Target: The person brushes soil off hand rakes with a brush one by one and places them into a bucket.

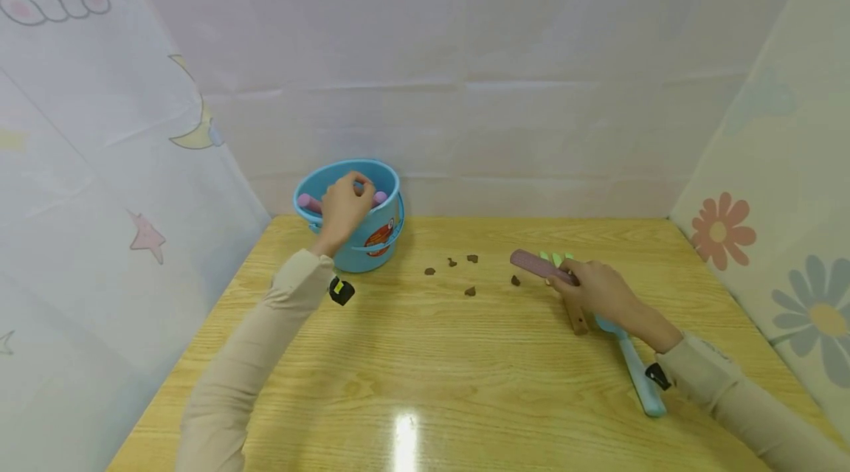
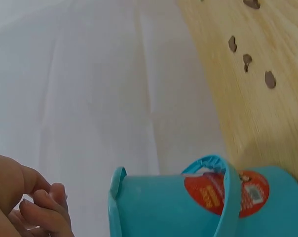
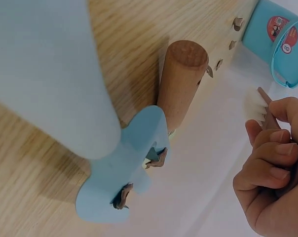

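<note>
L hand point(image 1: 344, 208) is over the mouth of the blue bucket point(image 1: 357, 261), at 11 o'clock on the counter point(image 1: 398, 354); fingers are bent, but if they pinch sth I cannot tell. R hand point(image 1: 600, 291) grips the mauve brush point(image 1: 536, 264) at 1 o'clock. Brown bits point(image 1: 472, 259) lie between, approx. 12 o'clock.

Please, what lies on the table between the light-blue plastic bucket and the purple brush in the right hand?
Small, irregular brown pieces lie scattered there; the head view shows this.
</note>
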`<state>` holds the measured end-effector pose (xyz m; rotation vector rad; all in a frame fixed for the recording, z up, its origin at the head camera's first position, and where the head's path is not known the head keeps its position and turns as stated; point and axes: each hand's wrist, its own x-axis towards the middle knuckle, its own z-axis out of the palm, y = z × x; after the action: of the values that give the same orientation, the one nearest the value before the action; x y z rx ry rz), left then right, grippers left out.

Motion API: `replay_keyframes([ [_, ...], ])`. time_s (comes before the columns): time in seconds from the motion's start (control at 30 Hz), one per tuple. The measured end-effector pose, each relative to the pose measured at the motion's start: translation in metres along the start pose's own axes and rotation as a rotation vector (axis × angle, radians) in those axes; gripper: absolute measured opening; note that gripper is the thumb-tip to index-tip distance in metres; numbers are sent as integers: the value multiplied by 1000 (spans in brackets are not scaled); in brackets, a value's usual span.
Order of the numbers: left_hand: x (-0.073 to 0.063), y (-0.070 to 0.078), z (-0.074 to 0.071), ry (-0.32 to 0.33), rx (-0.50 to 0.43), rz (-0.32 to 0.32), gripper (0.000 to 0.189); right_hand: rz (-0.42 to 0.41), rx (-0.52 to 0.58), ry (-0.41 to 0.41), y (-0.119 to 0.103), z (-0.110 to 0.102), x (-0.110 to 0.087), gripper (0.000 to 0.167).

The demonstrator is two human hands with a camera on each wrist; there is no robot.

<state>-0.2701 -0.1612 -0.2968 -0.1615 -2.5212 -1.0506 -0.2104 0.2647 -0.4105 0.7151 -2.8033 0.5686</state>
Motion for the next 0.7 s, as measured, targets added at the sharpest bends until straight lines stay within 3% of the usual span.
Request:
replay_keyframes([
  [0.17,-12,3,10,-12,-39,27,24,-30,4,11,1,-3,4,17],
  [0.4,-23,7,20,10,-31,70,23,4,-26,6,8,-4,5,21],
  [0.7,-29,5,30,-32,-62,103,22,5,-160,152,17,-4,4,24],
])
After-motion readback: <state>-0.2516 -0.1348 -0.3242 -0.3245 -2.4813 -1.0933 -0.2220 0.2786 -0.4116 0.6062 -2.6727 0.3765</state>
